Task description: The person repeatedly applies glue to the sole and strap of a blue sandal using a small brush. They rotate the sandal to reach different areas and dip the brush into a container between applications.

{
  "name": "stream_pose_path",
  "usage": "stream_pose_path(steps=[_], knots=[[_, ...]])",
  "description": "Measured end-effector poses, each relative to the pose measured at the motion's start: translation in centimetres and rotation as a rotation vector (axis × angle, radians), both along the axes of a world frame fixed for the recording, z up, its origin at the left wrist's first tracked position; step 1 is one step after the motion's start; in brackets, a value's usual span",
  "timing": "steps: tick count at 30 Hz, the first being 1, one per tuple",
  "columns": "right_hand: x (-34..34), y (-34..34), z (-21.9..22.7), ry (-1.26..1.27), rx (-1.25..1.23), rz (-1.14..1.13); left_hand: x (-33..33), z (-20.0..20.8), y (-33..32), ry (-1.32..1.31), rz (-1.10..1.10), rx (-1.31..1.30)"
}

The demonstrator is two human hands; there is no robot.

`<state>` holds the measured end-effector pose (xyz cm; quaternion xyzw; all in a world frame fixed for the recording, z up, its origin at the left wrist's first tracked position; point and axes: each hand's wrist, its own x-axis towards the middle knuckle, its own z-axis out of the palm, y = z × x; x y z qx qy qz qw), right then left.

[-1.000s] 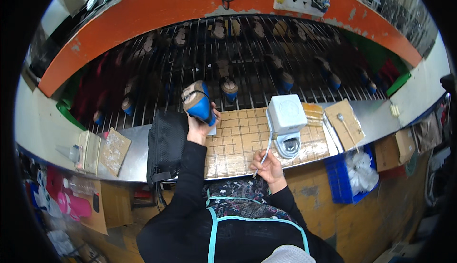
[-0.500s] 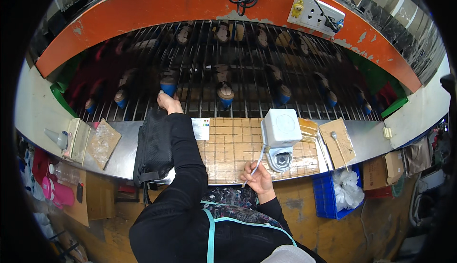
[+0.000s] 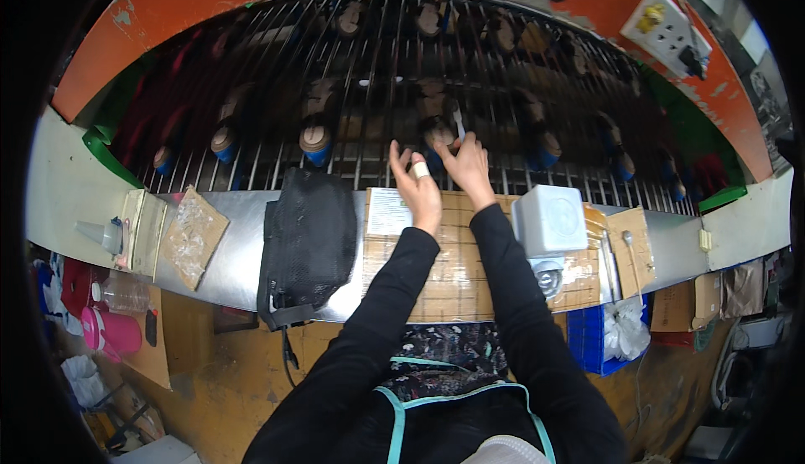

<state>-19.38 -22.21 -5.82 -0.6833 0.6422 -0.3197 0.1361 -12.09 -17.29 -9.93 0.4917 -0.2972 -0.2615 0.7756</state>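
- Watching R hand: thumb + fingers are pinching a slim white tool, prob. so its far end is staying clear of the fingertips.
- L hand is hanging part-open, pale wrap on one finger, gripping nothing I'm seeing; prob. leaving R hand room.
- Shoe piece is lying on the metal rods, toe toward the bench, just beyond both hands; tool touching it? Can't tell.
- White container is standing R side, apparently for easy R-hand reach; cardboard beneath is likely shielding the bench.
- Black bag is lying L, seemingly clear of both arms.
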Motion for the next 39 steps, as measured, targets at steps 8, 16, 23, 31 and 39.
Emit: stream_pose_path(steps=[8,16,23,31,39], knots=[[1.9,-2.4,1.0,-0.054,0.132,-0.078,1.3,1.6,-0.7,0.389,-0.109,0.124],[-3.8,6.6,10.1,-0.306,0.018,-0.113,3.7,3.5,0.4,0.727,-0.880,0.073],[-11.4,20.3,9.3,-0.643,-0.121,0.251,5.1,4.9,8.4,0.871,-1.231,-0.114],[-19.9,29.1,5.1,0.283,-0.055,-0.274,5.5,11.3,15.1,0.724,-0.759,-0.491],[-20.6,27.2,2.5,0.479,-0.309,-0.318,6.8,14.1,16.6,0.265,-0.411,-0.522]])
